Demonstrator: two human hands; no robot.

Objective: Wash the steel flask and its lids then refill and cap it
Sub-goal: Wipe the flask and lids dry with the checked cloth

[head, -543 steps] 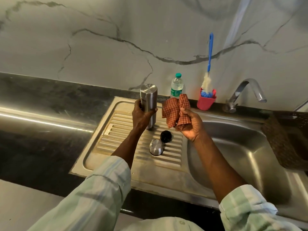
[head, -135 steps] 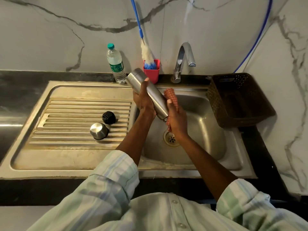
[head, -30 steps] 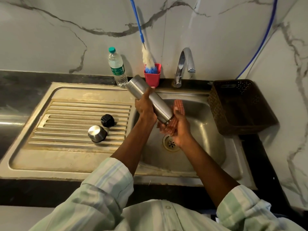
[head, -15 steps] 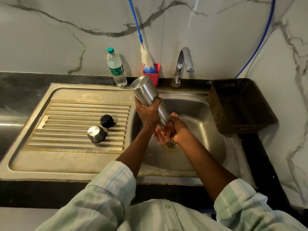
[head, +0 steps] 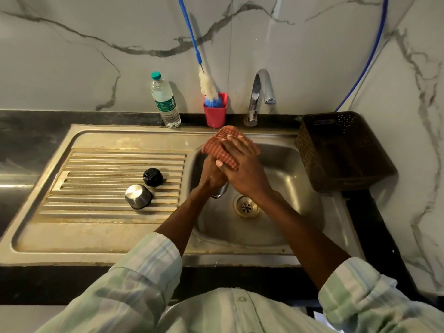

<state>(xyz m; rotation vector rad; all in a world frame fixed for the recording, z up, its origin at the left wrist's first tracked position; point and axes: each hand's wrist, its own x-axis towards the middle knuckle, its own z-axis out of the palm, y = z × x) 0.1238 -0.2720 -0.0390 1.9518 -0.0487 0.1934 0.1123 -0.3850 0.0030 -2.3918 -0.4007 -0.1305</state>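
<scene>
Honestly nothing here is readable. The only thing carrying print is the green label on the plastic water bottle [head: 165, 104] standing at the back edge of the sink [head: 101, 239], and it's way too small and blurry to make out any brand, words or numbers.

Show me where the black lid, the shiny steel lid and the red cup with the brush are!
black lid [head: 152, 177]: head view, on its ridged top.
steel lid [head: 138, 196]: head view, on its shiny domed top.
red cup [head: 215, 115]: head view, on its front wall, below the brush bristles.
</scene>
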